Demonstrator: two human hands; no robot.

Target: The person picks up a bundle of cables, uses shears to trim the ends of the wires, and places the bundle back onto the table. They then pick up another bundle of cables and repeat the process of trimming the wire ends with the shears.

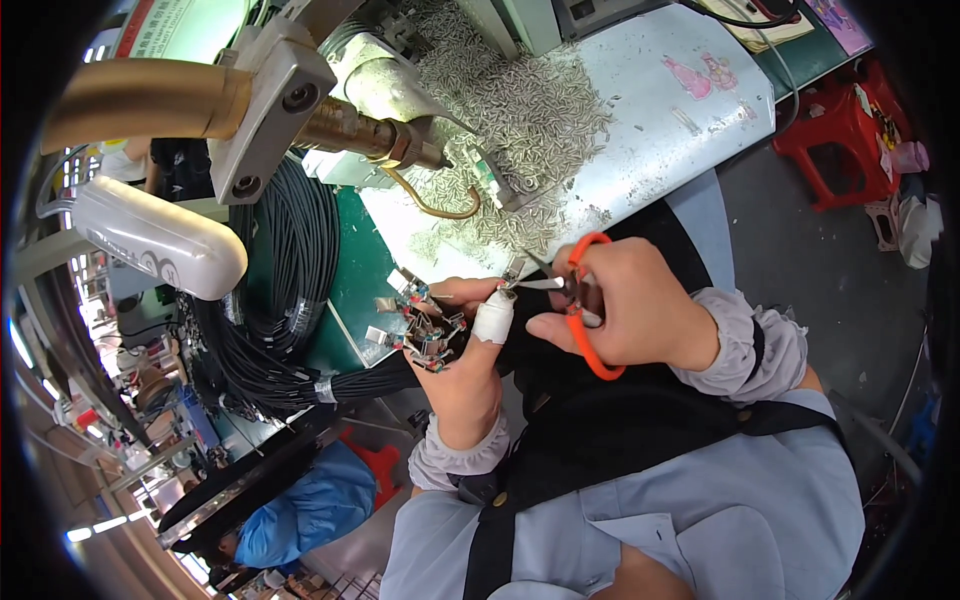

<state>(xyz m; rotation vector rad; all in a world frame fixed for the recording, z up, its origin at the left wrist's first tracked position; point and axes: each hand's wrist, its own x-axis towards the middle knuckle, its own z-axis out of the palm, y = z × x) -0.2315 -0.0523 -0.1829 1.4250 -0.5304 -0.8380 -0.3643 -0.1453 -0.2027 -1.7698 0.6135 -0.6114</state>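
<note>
head view: left hand [468, 345], thumb taped white, grips a bundle of black cables [300, 385] by its metal-tipped ends just below the white bench [650, 110]. right hand [620, 310] is closed on orange scissors [580, 300], blades at one tip. seemingly mid-trim; next needs a steady, square snip.

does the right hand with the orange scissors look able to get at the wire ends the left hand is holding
Probably yes. The right hand holds the orange scissors with the blades pointing at the wire ends bunched in the left hand, right by its taped fingertip; nothing sits between them.
</note>
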